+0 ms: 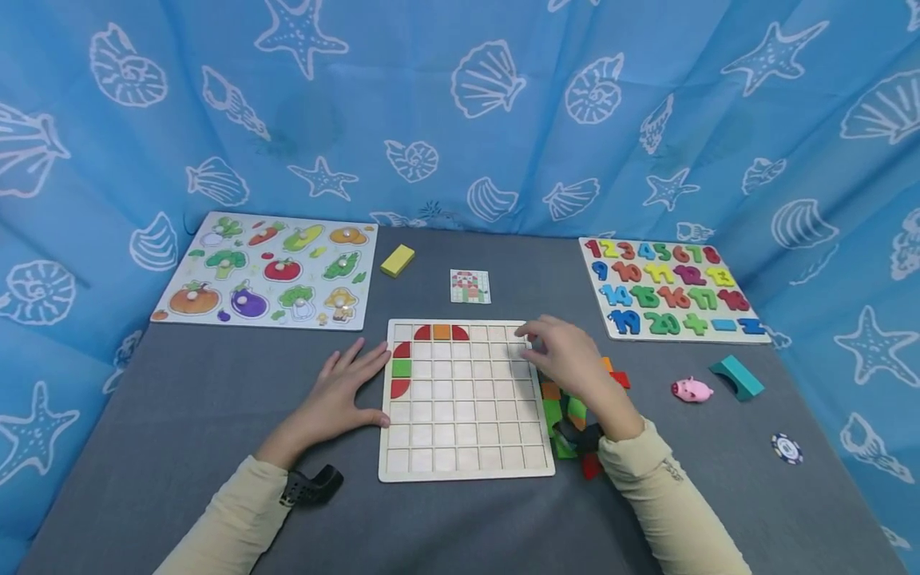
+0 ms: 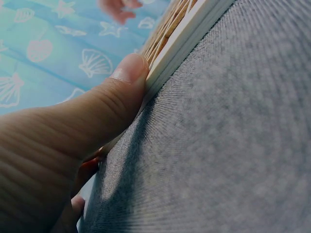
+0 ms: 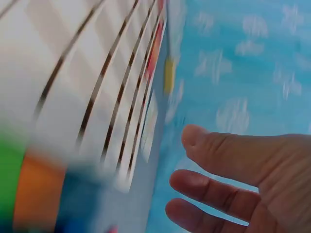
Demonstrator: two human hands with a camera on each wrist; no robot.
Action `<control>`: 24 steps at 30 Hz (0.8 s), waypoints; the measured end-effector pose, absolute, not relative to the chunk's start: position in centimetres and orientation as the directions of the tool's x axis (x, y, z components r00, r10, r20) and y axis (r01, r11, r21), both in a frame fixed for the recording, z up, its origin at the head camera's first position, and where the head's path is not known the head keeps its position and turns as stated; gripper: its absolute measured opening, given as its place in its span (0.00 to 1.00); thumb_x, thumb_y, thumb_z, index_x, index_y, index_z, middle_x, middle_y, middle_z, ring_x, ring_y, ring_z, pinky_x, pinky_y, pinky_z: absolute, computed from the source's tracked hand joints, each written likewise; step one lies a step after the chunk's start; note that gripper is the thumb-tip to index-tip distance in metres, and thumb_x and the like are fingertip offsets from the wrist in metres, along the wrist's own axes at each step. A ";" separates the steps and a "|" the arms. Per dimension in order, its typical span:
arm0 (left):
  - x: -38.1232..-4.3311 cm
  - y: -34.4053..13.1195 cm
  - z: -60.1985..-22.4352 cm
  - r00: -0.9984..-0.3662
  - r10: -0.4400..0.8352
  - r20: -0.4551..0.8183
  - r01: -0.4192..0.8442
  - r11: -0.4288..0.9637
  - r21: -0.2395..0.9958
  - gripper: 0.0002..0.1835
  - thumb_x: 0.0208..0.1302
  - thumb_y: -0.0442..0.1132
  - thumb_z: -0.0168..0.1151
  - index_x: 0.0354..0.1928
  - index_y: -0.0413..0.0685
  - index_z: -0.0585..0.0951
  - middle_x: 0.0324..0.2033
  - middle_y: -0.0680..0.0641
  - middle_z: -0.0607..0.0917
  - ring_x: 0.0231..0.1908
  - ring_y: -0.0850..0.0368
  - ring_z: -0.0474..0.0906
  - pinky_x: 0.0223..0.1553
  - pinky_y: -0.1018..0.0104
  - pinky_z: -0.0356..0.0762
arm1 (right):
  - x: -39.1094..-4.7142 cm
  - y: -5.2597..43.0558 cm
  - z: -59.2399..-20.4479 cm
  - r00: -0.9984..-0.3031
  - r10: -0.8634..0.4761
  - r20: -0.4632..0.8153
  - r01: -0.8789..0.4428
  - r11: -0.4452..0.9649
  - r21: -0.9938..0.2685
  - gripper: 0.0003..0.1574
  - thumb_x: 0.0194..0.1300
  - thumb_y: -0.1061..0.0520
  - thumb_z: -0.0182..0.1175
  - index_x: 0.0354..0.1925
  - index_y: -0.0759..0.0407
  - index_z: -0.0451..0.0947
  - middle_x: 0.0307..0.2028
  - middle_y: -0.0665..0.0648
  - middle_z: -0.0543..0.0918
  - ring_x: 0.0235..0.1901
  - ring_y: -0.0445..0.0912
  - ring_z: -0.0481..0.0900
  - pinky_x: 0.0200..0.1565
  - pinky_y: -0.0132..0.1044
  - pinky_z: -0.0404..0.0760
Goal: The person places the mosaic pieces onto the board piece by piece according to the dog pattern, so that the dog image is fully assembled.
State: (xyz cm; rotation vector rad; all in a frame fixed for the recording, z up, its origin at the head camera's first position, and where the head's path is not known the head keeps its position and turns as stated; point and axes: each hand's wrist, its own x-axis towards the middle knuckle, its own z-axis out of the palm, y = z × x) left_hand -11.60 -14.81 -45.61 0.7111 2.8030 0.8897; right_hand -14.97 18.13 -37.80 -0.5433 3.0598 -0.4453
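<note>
My left hand (image 1: 338,399) lies with spread fingers along the left edge of a pale wooden grid board (image 1: 465,435). In the left wrist view its thumb (image 2: 129,73) touches the board's side (image 2: 182,41). Along the board's top row sit two red quarter-round tiles with an orange square tile (image 1: 442,332) between them. Down the left column, a green square tile (image 1: 401,368) lies between two more red ones. Above the board's upper right corner is my right hand (image 1: 568,355), fingers loosely bent and nothing between them in the right wrist view.
Loose coloured tiles (image 1: 552,411) lie beside the board's right edge, partly under my right forearm. Behind are a small pattern card (image 1: 470,286), a yellow block (image 1: 398,260), a vegetable puzzle (image 1: 302,251) and a number puzzle (image 1: 674,291). A pink pig (image 1: 692,390) and teal arch (image 1: 738,377) stand right.
</note>
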 end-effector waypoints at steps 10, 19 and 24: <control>-11.6 -15.2 -45.9 -0.887 0.461 0.033 0.398 0.726 0.561 0.54 0.38 0.66 0.64 0.67 0.54 0.55 0.67 0.53 0.53 0.67 0.46 0.37 0.61 0.42 0.32 | -15.7 23.6 -39.4 -0.983 -0.168 -0.073 -0.143 0.953 -0.268 0.13 0.55 0.55 0.62 0.41 0.55 0.80 0.35 0.56 0.77 0.32 0.48 0.73 0.29 0.40 0.74; -11.6 -15.0 -45.8 -0.885 0.464 0.030 0.396 0.718 0.572 0.54 0.37 0.66 0.63 0.67 0.55 0.56 0.67 0.54 0.53 0.67 0.46 0.37 0.61 0.42 0.32 | -16.0 23.8 -40.2 -0.978 -0.174 -0.116 -0.158 0.978 -0.134 0.15 0.54 0.55 0.63 0.43 0.54 0.79 0.34 0.57 0.78 0.29 0.48 0.72 0.27 0.40 0.73; -11.7 -15.0 -45.9 -0.879 0.474 0.044 0.413 0.713 0.567 0.53 0.38 0.65 0.64 0.67 0.54 0.56 0.67 0.53 0.53 0.67 0.46 0.38 0.61 0.42 0.32 | -16.0 23.1 -40.1 -0.972 -0.219 -0.087 -0.209 0.971 -0.117 0.13 0.54 0.56 0.62 0.41 0.53 0.80 0.33 0.56 0.77 0.27 0.46 0.72 0.25 0.39 0.72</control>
